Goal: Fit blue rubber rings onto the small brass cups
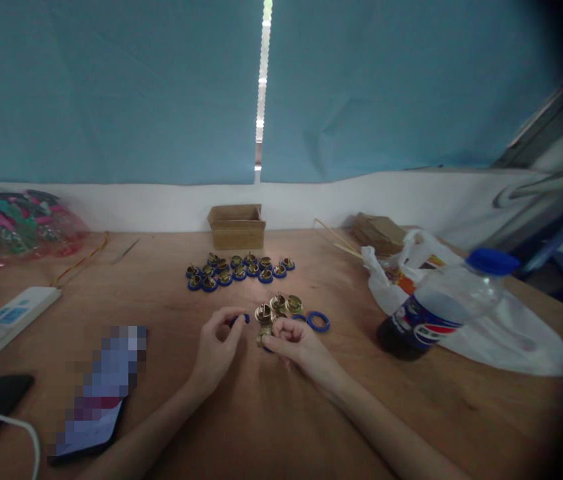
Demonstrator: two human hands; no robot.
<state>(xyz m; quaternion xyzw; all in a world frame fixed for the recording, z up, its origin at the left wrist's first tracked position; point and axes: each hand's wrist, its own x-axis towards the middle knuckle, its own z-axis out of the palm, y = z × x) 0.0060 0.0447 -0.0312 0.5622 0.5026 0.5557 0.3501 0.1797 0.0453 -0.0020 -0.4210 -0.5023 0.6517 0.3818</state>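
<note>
From where I stand, the right hand (297, 343) is closed to a pinch, thumb and fingertips on a brass-coloured metal fitting with a round, cup-like top (264, 329), in the middle of the work. It looks stiff, dense for its size and likely a bit slick; I'd grip the narrow body below the cup. At nine o'clock from it, the left hand (217, 345) is half curled, thumb and forefinger nipping a small dark blue ring (241, 319), apparently light; whether it gives, I can't tell. Holding its edge seems best. Just past the right fingers, at one o'clock, stand loose brass-coloured fittings (294, 305); at two, a bright blue ring lying flat (319, 329). Farther out, towards eleven, sit rows of brass-coloured pieces on blue rings (238, 271), then an open brown cardboard box (238, 239).
</note>
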